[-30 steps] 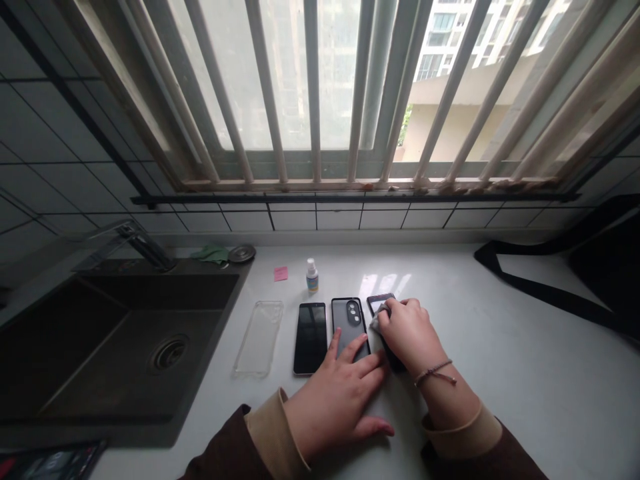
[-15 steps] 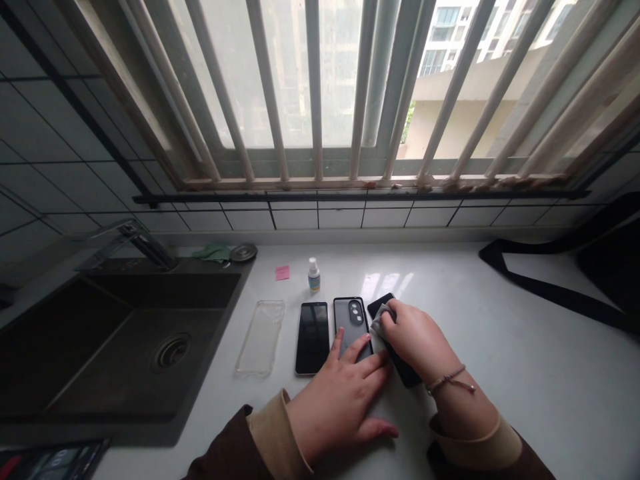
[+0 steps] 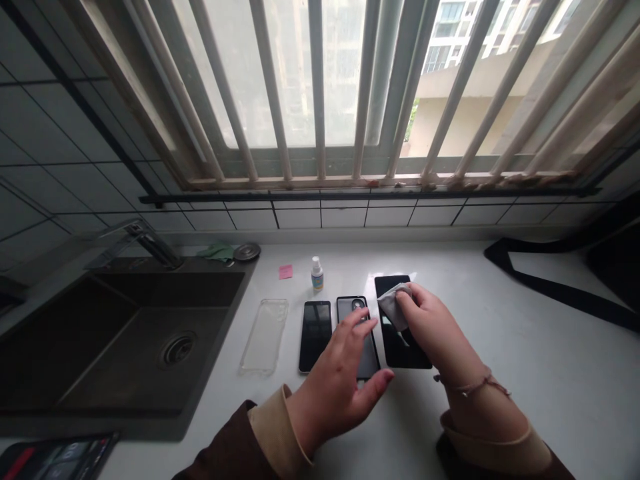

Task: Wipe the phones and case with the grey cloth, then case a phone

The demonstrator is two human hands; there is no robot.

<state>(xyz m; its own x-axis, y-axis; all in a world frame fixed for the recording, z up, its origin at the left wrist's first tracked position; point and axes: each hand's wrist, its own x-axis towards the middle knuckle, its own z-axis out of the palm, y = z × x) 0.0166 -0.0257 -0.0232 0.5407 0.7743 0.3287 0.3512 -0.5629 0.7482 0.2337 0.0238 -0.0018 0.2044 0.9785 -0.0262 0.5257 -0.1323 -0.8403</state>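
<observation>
Dark phone: (image 3: 395,353) right of centre in the frame, glossy face toward the camera; whether it lies flat or is slightly lifted, I cannot tell.
Grey cloth: (image 3: 397,310) bunched over the upper part of that face, a loose fold hanging toward the middle. Gathered into a firmer pad, it should press more evenly and leave fewer streaks.
Right hand: (image 3: 430,323) thumb and fingers pinched together on the cloth, at the phone's right side. Light, overlapping strokes right out to the edges would suit such a smooth surface; hard pressure could make the phone skid.
Left hand: (image 3: 343,373) fingers apart, holding nothing, above the black phone case near the centre; contact is unclear. Steadying the phone by its rim would probably serve better, keeping fingertips off the glossy face.
Black phone case: (image 3: 369,360) just left of the dark phone, partly hidden by the left hand; best kept clear of the strokes.
Second phone: (image 3: 315,333) centre of the frame, left of the black case.
Clear case: (image 3: 265,337) left of centre.
Spray bottle: (image 3: 317,276) upright, just above the second phone in the frame.
Sink: (image 3: 200,400) left side of the frame, well apart from the dark phone.
</observation>
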